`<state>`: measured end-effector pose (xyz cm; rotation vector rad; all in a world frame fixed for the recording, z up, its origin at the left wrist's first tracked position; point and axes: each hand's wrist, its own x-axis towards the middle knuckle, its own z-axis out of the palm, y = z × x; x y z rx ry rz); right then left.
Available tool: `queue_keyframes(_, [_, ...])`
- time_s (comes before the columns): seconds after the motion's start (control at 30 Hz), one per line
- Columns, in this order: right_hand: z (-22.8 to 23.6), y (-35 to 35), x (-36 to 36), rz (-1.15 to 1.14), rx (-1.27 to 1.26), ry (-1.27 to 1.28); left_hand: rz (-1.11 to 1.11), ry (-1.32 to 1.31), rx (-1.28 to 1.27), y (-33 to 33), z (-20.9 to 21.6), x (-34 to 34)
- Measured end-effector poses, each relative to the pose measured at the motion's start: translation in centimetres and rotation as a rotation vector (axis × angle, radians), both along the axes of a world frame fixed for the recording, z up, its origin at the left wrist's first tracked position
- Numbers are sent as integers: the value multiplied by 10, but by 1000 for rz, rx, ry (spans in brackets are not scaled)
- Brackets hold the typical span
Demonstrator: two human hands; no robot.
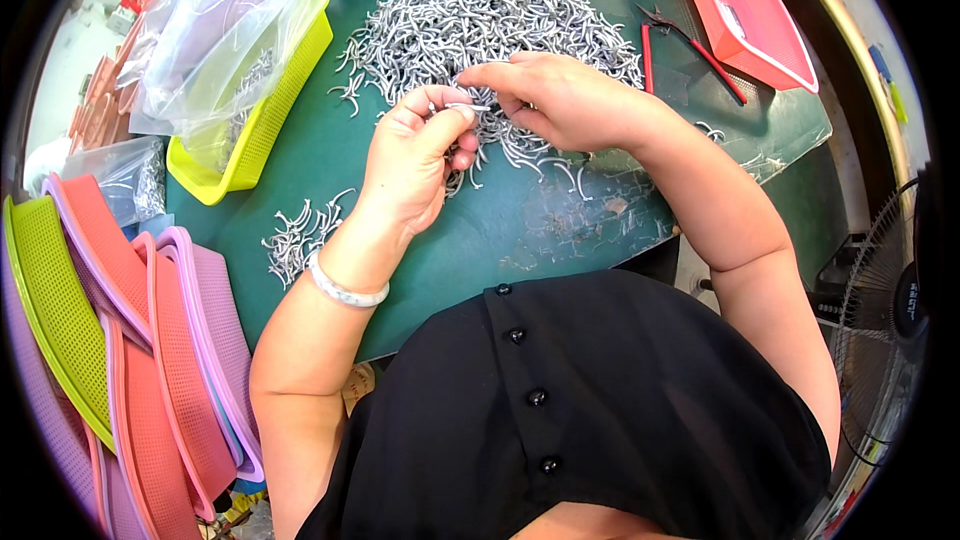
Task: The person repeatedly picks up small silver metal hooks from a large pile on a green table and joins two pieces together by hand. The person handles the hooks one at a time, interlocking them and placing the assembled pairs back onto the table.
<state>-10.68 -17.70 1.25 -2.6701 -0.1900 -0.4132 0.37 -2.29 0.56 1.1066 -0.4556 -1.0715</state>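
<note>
Head view, and the left hand (412, 155) has its thumb and forefinger pinched, apparently on one small grey piece (462, 108), right at the fingertips. Across comes the right hand (575, 100), index finger stretched over that pinch, the others curled; whether they grip anything, I can't tell. Tiny target, this: a loose pinch could let the piece slip into the main heap (500, 25) just beyond the fingers, lost among its lookalikes. Watch that left forearm too, so near the smaller pile (300, 240): a sideways sweep might scatter it over the table (490, 240).

Containers now! Left of the fingers, a yellow-green basket (280, 90) carries a clear bag (225, 15), grey pieces showing through; past it, another plastic bag (115, 175) has grey bits too. Far right, beyond the red-handled pliers (708, 59), a pink tray (768, 15) holds something small, too indistinct to name. Nearer left, stacked baskets (188, 360), contents hidden.
</note>
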Motion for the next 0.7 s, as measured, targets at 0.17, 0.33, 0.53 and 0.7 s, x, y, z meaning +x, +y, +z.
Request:
queue_keyframes(0.17, [0,0,0,1,-16,4,25,73,8,1,6,1])
queue_keyframes(0.33, [4,1,-2,-48,50,50,4,78,18,1,3,3])
queue_keyframes(0.53, [10,7,-3,11,231,-59,-85,-11,161,0,5,2])
queue_keyframes(0.7, [19,13,-6,55,298,-66,-179,-86,264,-1,9,-2])
